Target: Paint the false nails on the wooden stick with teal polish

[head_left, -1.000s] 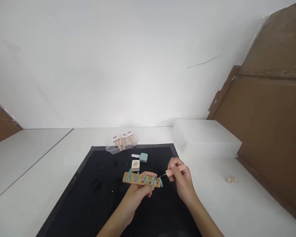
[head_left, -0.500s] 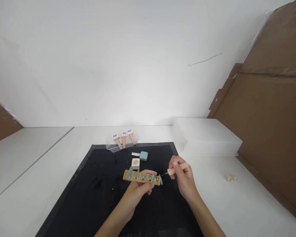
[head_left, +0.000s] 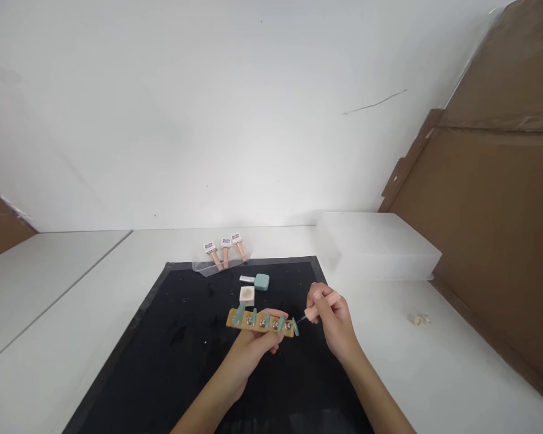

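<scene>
1. Three pink-capped bottles (head_left: 226, 243): lay beyond the left hand.
2. Teal bottle (head_left: 262, 282): lay beyond same.
3. Left hand (head_left: 254, 347): gripped tan strip (head_left: 257, 327) carrying green nail tips (head_left: 281, 323).
4. Right hand (head_left: 335, 320): pinched pink-handled brush (head_left: 312, 313) near rightmost tip; contact indiscernible.

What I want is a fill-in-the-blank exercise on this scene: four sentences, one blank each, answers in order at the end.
1. The left hand holds a tan strip bearing ____ green nail tips.
2. The right hand holds a pink brush handle, its brush pointed at the nail tip at the strip's ____ end (left or right).
3. The clear tray holds ____ pink-capped bottles.
4. The mat under the green bottle is coloured ____.

Missing words: five; right; three; black.
</scene>
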A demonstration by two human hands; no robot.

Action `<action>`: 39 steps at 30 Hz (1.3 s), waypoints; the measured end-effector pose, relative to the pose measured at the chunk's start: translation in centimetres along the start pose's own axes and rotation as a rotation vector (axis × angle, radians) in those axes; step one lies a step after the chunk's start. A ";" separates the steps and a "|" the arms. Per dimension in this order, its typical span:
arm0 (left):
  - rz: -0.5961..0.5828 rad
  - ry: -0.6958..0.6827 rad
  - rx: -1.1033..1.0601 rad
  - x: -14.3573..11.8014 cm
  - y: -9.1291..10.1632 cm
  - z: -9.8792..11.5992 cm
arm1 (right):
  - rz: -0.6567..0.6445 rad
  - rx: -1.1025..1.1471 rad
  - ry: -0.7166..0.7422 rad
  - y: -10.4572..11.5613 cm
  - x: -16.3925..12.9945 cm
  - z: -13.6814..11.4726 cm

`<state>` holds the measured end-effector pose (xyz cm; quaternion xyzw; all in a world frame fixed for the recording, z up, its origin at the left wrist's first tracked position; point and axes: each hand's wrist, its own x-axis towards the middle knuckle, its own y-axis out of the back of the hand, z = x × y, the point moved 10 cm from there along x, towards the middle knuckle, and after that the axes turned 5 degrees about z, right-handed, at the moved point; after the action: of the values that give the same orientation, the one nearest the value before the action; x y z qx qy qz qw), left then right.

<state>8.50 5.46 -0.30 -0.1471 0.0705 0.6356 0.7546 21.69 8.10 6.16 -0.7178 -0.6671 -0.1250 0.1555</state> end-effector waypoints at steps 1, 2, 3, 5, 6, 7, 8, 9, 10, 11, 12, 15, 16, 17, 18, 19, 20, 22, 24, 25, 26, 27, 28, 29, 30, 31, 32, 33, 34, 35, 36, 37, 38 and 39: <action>-0.005 0.000 0.001 0.0 -0.1 -0.1 | -0.012 -0.017 0.005 0.0 0.1 -0.1; -0.009 -0.001 0.002 0.1 -0.1 -0.2 | -0.027 -0.038 0.012 -0.1 0.1 -0.2; -0.011 -0.002 0.002 0.1 -0.2 -0.2 | -0.043 -0.060 0.021 -0.2 0.1 -0.4; -0.010 -0.006 0.004 0.2 -0.2 -0.3 | -0.066 -0.084 0.036 -0.3 0.1 -0.5; -0.008 -0.006 0.005 0.2 -0.3 -0.3 | -0.069 -0.083 0.038 -0.3 0.1 -0.6; -0.008 -0.007 0.007 0.3 -0.3 -0.4 | -0.067 -0.075 0.037 -0.3 0.1 -0.5; -0.007 -0.007 0.009 0.3 -0.3 -0.4 | -0.061 -0.065 0.035 -0.2 0.0 -0.5; -0.006 -0.010 0.011 0.3 -0.3 -0.4 | -0.053 -0.059 0.033 -0.1 0.0 -0.5; -0.004 -0.014 0.012 0.4 -0.3 -0.4 | -0.045 -0.058 0.029 -0.1 0.0 -0.4; -0.003 -0.018 0.013 0.4 -0.2 -0.4 | -0.038 -0.061 0.025 0.0 0.0 -0.4; -0.003 -0.021 0.013 0.4 -0.2 -0.4 | -0.031 -0.063 0.023 0.1 0.1 -0.4; -0.012 -0.013 0.009 0.3 -0.3 -0.6 | -0.016 -0.064 0.021 0.2 0.2 -0.5; -0.015 -0.010 0.009 0.3 -0.3 -0.7 | -0.019 -0.064 0.022 0.2 0.2 -0.5; -0.018 -0.010 0.011 0.3 -0.4 -0.7 | -0.027 -0.065 0.021 0.1 0.2 -0.4; -0.018 -0.012 0.013 0.2 -0.4 -0.6 | -0.039 -0.063 0.017 0.0 0.2 -0.4; -0.016 -0.014 0.018 0.2 -0.4 -0.6 | -0.048 -0.057 0.011 -0.1 0.2 -0.3; -0.013 -0.017 0.022 0.2 -0.4 -0.5 | -0.055 -0.047 0.007 -0.2 0.2 -0.2; -0.009 -0.016 0.026 0.2 -0.4 -0.5 | -0.056 -0.017 -0.002 -0.3 0.1 0.0; -0.012 -0.015 0.024 0.2 -0.5 -0.4 | -0.046 0.007 -0.005 -0.2 0.1 0.1; -0.015 -0.017 0.022 0.2 -0.5 -0.4 | -0.041 0.013 -0.007 -0.2 0.1 0.1; -0.017 -0.020 0.020 0.2 -0.5 -0.3 | -0.036 0.017 -0.009 -0.1 0.1 0.1; -0.018 -0.021 0.018 0.2 -0.5 -0.3 | -0.028 0.022 -0.013 0.0 0.1 0.2; -0.017 -0.020 0.017 0.2 -0.4 -0.3 | -0.018 0.029 -0.022 0.1 0.2 0.2; -0.016 -0.016 0.015 0.2 -0.4 -0.3 | -0.007 0.040 -0.037 0.3 0.2 0.4; -0.014 -0.009 0.012 0.2 -0.3 -0.4 | 0.004 0.056 -0.056 0.4 0.3 0.6; -0.012 -0.005 0.009 0.2 -0.3 -0.4 | 0.014 0.073 -0.076 0.5 0.3 0.8; -0.010 0.000 0.004 0.3 -0.3 -0.5 | 0.022 0.089 -0.094 0.6 0.3 1.0; -0.009 0.003 -0.002 0.3 -0.2 -0.4 | 0.028 0.101 -0.108 0.7 0.4 1.2; -0.003 0.007 -0.009 0.3 -0.2 -0.4 | 0.030 0.107 -0.117 0.7 0.4 1.4; 0.003 0.014 -0.012 0.3 -0.2 -0.3 | 0.031 0.110 -0.123 0.7 0.4 1.5; 0.009 0.023 -0.013 0.3 -0.2 -0.3 | 0.030 0.110 -0.129 0.7 0.4 1.5; 0.014 0.033 -0.010 0.3 -0.2 -0.2 | 0.026 0.108 -0.135 0.6 0.5 1.6; 0.018 0.042 -0.005 0.3 -0.2 -0.2 | 0.022 0.107 -0.141 0.5 0.5 1.7; 0.022 0.048 -0.001 0.3 -0.3 -0.1 | 0.020 0.104 -0.145 0.5 0.5 1.7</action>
<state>8.81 5.67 -0.41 -0.1619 0.0897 0.6403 0.7455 22.14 9.22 4.81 -0.7224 -0.6750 -0.0364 0.1453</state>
